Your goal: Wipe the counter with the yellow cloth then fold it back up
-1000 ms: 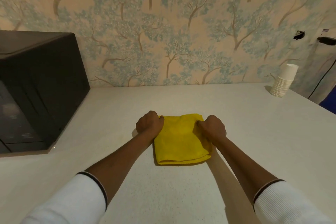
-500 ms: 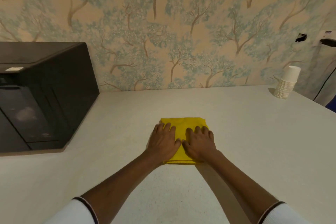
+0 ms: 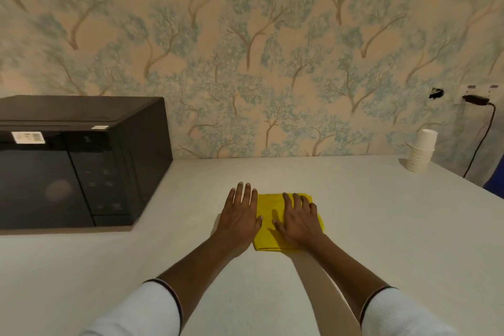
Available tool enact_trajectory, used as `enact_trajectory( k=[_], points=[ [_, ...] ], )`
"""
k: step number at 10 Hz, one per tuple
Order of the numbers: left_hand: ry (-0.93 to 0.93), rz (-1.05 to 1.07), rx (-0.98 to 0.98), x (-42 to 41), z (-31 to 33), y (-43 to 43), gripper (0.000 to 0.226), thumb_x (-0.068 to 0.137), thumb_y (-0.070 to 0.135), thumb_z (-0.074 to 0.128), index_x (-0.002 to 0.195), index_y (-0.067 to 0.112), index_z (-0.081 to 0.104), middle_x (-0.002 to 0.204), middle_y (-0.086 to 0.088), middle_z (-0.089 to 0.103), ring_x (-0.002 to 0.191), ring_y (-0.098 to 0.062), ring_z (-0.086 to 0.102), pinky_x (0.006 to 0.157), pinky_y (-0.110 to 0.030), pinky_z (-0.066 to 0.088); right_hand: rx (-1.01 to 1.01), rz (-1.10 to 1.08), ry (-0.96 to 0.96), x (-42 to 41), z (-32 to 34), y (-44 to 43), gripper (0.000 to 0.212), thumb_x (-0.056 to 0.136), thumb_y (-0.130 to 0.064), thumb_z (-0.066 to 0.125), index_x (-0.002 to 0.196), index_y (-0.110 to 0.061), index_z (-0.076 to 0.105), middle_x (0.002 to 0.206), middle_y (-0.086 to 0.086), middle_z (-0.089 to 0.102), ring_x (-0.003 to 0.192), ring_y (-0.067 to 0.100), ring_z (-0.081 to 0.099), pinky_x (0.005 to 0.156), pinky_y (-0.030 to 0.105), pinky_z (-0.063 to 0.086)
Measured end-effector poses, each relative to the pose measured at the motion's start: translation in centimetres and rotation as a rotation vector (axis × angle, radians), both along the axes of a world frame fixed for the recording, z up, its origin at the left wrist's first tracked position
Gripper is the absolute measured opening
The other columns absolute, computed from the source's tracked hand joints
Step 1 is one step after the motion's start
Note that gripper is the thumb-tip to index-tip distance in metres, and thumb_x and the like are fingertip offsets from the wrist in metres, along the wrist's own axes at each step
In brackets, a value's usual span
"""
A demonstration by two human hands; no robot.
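Observation:
The yellow cloth (image 3: pixel 268 219) lies folded into a small rectangle on the white counter (image 3: pixel 381 226), near the middle. My right hand (image 3: pixel 298 219) lies flat on top of the cloth, fingers spread, covering its right half. My left hand (image 3: pixel 241 213) is flat with fingers extended at the cloth's left edge, mostly over bare counter, its thumb side touching the cloth. Neither hand grips anything.
A black microwave (image 3: pixel 76 166) stands on the counter at the left against the wall. A stack of white paper cups (image 3: pixel 421 151) sits at the back right corner. A black cable (image 3: pixel 482 139) hangs from a wall socket at the far right.
Both hands opened from fists gripping the cloth's far corners to flat palms on it. Since then my left hand has slid left to the cloth's edge. The camera tilted up.

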State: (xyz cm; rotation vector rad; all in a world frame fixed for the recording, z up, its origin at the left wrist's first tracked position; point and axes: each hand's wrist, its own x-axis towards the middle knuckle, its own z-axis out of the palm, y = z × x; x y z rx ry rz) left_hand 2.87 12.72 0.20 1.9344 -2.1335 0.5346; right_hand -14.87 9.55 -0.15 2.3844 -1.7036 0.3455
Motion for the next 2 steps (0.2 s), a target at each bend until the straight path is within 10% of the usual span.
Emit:
enact_trajectory(
  k=[2],
  points=[
    [-0.091,0.040,-0.183,3.7,7.8,2.6,0.079,0.088,0.050,0.035,0.147,0.002,0.010,0.156,-0.025,0.014,0.144,-0.043,0.005,0.115,-0.054,-0.002,-0.178,0.108,0.065,3.9,6.4,3.0,0.086,0.088,-0.065,0.026,0.150,-0.006,0.017,0.152,0.027,0.029,0.140,0.045,0.024,0.106,0.056,0.027]
  ],
)
